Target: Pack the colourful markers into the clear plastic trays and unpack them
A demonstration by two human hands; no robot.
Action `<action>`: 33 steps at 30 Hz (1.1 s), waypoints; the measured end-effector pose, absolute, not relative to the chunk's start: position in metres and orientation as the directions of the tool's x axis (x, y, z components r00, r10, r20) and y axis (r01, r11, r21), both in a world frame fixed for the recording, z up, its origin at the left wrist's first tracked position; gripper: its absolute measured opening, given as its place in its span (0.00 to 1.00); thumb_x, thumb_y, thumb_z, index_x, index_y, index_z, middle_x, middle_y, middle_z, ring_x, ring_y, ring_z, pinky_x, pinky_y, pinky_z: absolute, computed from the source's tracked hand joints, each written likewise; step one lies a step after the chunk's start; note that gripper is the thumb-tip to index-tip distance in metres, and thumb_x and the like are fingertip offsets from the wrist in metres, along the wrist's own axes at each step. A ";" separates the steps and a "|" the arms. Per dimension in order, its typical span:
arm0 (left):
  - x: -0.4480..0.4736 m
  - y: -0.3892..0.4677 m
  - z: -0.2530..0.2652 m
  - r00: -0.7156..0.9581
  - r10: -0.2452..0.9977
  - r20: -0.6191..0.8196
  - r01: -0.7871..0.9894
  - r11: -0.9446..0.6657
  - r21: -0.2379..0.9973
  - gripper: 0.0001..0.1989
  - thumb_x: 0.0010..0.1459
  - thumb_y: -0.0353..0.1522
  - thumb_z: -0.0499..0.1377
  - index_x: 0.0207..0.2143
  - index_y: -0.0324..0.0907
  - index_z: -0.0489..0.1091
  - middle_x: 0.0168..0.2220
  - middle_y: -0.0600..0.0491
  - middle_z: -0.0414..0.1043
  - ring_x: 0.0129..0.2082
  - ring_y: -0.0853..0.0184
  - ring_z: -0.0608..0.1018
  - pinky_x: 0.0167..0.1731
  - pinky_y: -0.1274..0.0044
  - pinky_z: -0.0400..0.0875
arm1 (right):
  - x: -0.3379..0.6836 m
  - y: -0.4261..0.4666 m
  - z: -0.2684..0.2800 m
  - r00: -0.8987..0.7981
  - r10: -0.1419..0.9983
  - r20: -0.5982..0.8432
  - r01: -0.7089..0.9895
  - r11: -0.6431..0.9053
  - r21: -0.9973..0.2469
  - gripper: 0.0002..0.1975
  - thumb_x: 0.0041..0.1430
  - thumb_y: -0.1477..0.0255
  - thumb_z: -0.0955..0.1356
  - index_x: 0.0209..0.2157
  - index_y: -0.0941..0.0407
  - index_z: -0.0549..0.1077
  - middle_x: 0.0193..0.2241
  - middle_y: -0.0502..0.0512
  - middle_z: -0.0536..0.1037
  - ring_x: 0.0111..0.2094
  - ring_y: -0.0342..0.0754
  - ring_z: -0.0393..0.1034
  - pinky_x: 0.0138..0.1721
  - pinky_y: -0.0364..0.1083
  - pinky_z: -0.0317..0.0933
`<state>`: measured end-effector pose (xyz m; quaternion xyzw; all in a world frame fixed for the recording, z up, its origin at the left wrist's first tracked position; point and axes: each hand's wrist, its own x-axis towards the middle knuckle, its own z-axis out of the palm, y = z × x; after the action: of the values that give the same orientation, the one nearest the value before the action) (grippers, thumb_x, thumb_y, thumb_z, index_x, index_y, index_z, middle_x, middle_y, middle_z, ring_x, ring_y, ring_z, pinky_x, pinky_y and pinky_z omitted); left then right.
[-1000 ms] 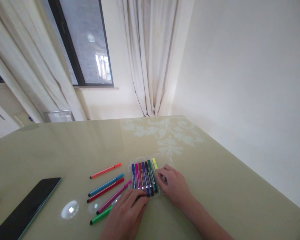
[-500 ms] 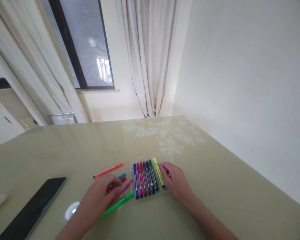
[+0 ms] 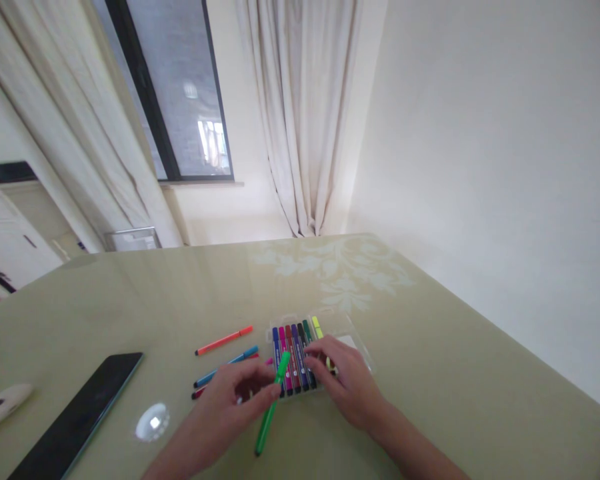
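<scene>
My left hand is closed with thumb and fingers on a green marker, lifted and slanting in front of the clear plastic case. In that case several markers lie side by side, among them a dark blue marker and a dark green marker. Over the case's right part hovers my right hand, thumb and forefinger apart and nothing seen between them. It partly covers a yellow marker. Beside my left hand lie a blue marker and a mostly hidden red marker.
An orange marker rests left of the case. Farther left are a black-screened tablet, a clear round object and a whitish rounded object. A wall borders the table's right side.
My left hand has picked up the green marker and brought it right, up to the case. My right hand has shifted slightly left, over the yellow marker. The view has moved slightly.
</scene>
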<state>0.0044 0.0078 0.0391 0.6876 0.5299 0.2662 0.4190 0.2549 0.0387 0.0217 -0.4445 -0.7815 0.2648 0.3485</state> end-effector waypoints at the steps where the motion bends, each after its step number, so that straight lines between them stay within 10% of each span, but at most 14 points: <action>1: 0.015 0.008 0.035 0.279 0.959 -0.041 0.397 -0.076 0.915 0.18 0.62 0.47 0.60 0.43 0.44 0.78 0.38 0.52 0.80 0.36 0.64 0.78 0.37 0.76 0.73 | 0.251 0.033 0.023 -0.408 0.865 0.290 0.465 0.471 -0.750 0.12 0.69 0.60 0.66 0.44 0.53 0.76 0.36 0.52 0.80 0.36 0.47 0.73 0.40 0.43 0.63; 7: 0.052 0.006 0.012 0.180 0.984 0.000 0.044 -0.008 0.999 0.20 0.64 0.46 0.61 0.49 0.42 0.77 0.45 0.47 0.82 0.42 0.60 0.83 0.45 0.70 0.79 | 0.237 0.019 0.017 -0.422 0.873 0.244 0.364 0.409 -0.836 0.11 0.65 0.64 0.71 0.46 0.52 0.75 0.34 0.50 0.81 0.34 0.46 0.75 0.37 0.42 0.66; 11: 0.047 0.001 0.001 0.134 0.983 0.127 0.293 -0.161 0.943 0.18 0.67 0.44 0.59 0.53 0.46 0.75 0.47 0.49 0.82 0.44 0.61 0.84 0.47 0.69 0.80 | 0.246 0.029 0.015 -0.340 0.908 0.246 0.401 0.377 -0.835 0.08 0.64 0.66 0.70 0.44 0.52 0.74 0.31 0.49 0.81 0.31 0.45 0.74 0.33 0.41 0.65; 19: 0.047 -0.005 -0.024 0.482 0.697 0.532 0.678 -0.681 0.278 0.14 0.66 0.33 0.60 0.53 0.50 0.74 0.49 0.52 0.81 0.48 0.63 0.82 0.49 0.72 0.80 | 0.284 0.066 0.012 -0.105 0.980 0.168 0.684 0.194 -0.703 0.05 0.64 0.72 0.66 0.41 0.54 0.74 0.29 0.51 0.81 0.30 0.47 0.76 0.34 0.43 0.63; 33: 0.048 -0.006 -0.020 0.571 0.661 0.487 0.678 -0.714 0.174 0.08 0.65 0.30 0.59 0.45 0.49 0.74 0.50 0.53 0.79 0.48 0.62 0.81 0.46 0.73 0.80 | 0.281 0.067 0.007 -0.161 0.974 0.160 0.770 0.225 -0.596 0.06 0.63 0.73 0.66 0.36 0.55 0.77 0.31 0.52 0.81 0.31 0.47 0.74 0.35 0.44 0.62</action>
<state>0.0480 -0.0063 -0.0197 0.8862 0.3775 0.2681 -0.0158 0.2808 0.0671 0.0075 -0.5917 -0.7370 0.1930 0.2635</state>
